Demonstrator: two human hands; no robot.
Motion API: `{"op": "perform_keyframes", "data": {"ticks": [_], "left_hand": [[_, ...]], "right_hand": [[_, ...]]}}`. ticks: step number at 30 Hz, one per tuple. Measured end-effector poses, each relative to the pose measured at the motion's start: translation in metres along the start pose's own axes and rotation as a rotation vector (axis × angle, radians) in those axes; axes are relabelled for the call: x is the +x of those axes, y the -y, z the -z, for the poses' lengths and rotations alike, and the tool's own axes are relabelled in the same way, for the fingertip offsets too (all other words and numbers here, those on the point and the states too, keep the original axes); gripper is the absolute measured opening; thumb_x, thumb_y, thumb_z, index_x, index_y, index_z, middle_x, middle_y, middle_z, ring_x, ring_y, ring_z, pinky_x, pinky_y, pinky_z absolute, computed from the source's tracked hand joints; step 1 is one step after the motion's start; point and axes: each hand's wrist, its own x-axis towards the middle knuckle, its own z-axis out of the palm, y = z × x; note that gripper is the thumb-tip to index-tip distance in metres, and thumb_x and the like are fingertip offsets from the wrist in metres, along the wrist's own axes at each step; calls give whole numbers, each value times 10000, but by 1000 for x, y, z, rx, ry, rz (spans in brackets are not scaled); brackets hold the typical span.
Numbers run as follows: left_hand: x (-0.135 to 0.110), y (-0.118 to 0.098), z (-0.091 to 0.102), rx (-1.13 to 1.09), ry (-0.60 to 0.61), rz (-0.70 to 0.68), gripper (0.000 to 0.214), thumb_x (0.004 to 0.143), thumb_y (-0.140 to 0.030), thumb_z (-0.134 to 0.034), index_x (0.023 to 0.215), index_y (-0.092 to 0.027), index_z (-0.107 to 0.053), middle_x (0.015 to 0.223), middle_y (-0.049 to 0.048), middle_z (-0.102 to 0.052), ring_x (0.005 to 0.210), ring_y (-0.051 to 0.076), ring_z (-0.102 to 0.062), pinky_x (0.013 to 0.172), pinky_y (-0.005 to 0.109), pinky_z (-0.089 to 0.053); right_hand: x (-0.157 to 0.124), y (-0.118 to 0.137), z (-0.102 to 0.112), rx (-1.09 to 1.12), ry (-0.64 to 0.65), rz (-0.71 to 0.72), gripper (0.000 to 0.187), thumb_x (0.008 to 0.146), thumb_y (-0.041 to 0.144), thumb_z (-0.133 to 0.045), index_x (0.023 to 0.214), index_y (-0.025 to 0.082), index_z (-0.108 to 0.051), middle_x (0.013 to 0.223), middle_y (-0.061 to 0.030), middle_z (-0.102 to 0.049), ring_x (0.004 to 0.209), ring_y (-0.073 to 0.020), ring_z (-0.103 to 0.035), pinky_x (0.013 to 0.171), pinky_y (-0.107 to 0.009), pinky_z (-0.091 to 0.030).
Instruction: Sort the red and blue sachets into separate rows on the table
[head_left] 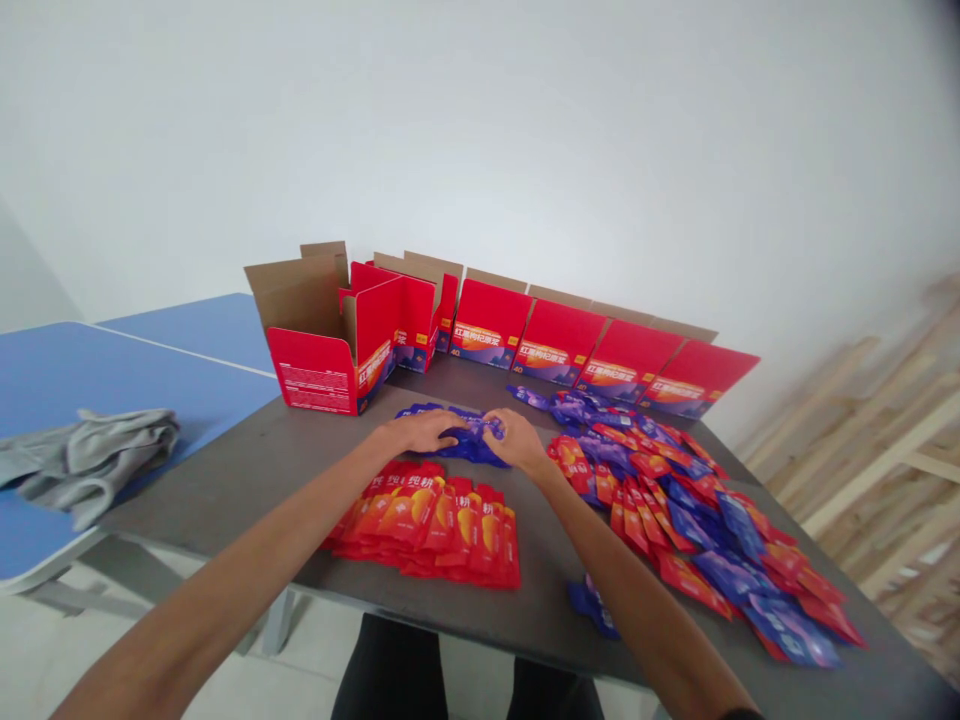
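Both my hands are at a row of purple pouches [474,450] lying on the dark table. My left hand [429,432] reaches in from the left, its thumb and fingers closed on the left side of a purple pouch. On the pouch's other side, my right hand [517,438] grips with curled fingers and thumb. Just nearer to me lies a neat, overlapping stack of red pouches [450,525] with orange fruit prints. A lone purple pouch [592,608] lies near the front edge, partly hidden by my right forearm.
Loose red and purple pouches [675,500] spread in a pile over the table's right side. Several open red cartons [491,325] line the back, with another carton [315,370] at back left. A grey cloth [112,455] lies on a blue table [180,370]. Wooden racks [892,470] stand at right.
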Motion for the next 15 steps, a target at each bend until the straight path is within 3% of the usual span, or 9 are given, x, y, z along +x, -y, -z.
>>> {"op": "perform_keyframes", "data": {"ticks": [4,9,15], "left_hand": [[-2,2,-3,-17,-2,9,381,988,-276,-634,1354,-174,-657,1364,133,-713,1290,260,-651,1129,379,-459],[-4,2,-3,-24,-9,17,396,1007,-310,-612,1374,-167,-646,1386,152,-696,1330,283,-621,1149,412,-447],[-2,4,-3,-27,-5,10,379,998,-312,-627,1355,-188,-658,1361,128,-714,1300,263,-644,1131,392,-466]], "right_hand": [[-4,-6,-1,-45,118,-19,210,920,292,-671,1109,246,-750,1160,-53,-783,1079,-220,-714,955,-313,-522],[-6,0,-3,-125,140,49,209,964,313,-642,1097,219,-773,1139,-70,-798,1091,-229,-720,996,-329,-470],[-6,9,2,-263,192,115,234,969,237,-566,926,181,-789,940,-102,-808,922,-218,-724,940,-332,-418]]}}
